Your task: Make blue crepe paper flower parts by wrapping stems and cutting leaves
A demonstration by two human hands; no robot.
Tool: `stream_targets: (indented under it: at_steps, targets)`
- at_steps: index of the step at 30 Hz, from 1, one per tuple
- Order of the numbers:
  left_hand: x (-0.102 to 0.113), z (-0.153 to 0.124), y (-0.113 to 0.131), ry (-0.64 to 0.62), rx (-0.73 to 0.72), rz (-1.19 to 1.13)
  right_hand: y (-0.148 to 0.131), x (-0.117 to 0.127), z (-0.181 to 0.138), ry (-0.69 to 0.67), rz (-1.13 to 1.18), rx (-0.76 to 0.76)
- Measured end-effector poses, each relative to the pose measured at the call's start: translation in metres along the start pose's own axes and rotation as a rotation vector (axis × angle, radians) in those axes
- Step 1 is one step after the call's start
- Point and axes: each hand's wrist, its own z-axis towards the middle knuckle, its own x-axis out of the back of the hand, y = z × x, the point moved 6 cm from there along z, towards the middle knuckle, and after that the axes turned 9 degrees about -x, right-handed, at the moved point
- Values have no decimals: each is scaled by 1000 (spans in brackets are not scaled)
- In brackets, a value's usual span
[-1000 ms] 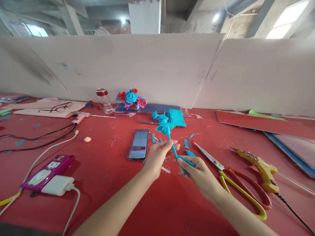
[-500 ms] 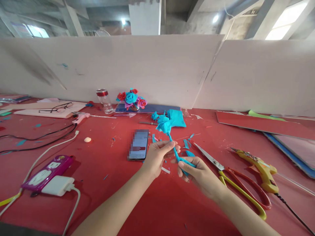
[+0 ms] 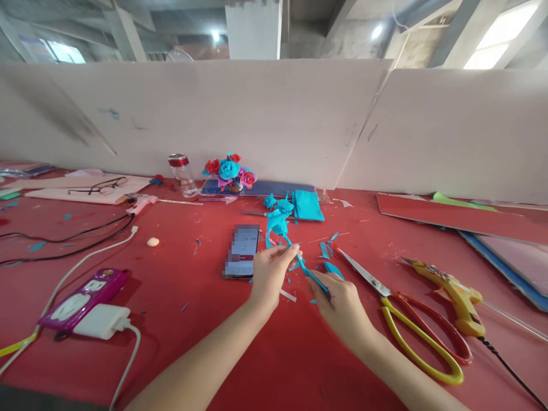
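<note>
My left hand [image 3: 270, 274] pinches the upper stem of a turquoise paper flower [image 3: 277, 221], just below its crumpled head. My right hand [image 3: 340, 302] is closed on the lower end of the same stem, which is wrapped in turquoise paper [image 3: 309, 272] and runs slanted between the two hands. Both hands hover just above the red table [image 3: 274, 354]. Small turquoise scraps [image 3: 329, 257] lie under and beside them.
A phone [image 3: 242, 250] lies left of my left hand. Red-and-yellow scissors [image 3: 411, 319] and a yellow glue gun [image 3: 451, 291] lie to the right. Folded turquoise paper [image 3: 307, 205], a flower bouquet [image 3: 229, 170] and a jar [image 3: 182, 174] stand behind. A power strip [image 3: 81, 294] and cables are at left.
The flower head has dropped and swung to the left. My right hand has turned and slid along the stem, which now lies flatter between the hands.
</note>
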Motion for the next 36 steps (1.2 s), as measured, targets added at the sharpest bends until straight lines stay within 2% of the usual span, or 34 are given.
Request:
stream_targets:
  at_steps: [4,7,10,13,20,26,29,33,36]
  targets:
    - [-16,-2,3,-240,97,-280,1,-7,1,-290,612,-249]
    - [-26,-7,9,-422,141,-438,2,-13,-1,-436,1014,-385]
    - [-26,-8,14,-447,109,-468,1,-19,-4,-557,1198,-425]
    - [-21,-5,12,-376,93,-397,0,-18,-5,-540,1114,-420]
    - [-15,0,9,-235,104,-225,-7,-1,0,-313,563,-245]
    - [-11,1,8,-164,64,-75,-1,-3,2,-181,260,-142]
    - [-14,-1,9,-217,56,-114,1,-6,3,-241,411,-195]
    - [-23,-4,12,-365,98,-364,2,-16,-1,-476,924,-398]
    - [-27,-7,12,-465,175,-499,1,-22,-6,-624,1157,-484]
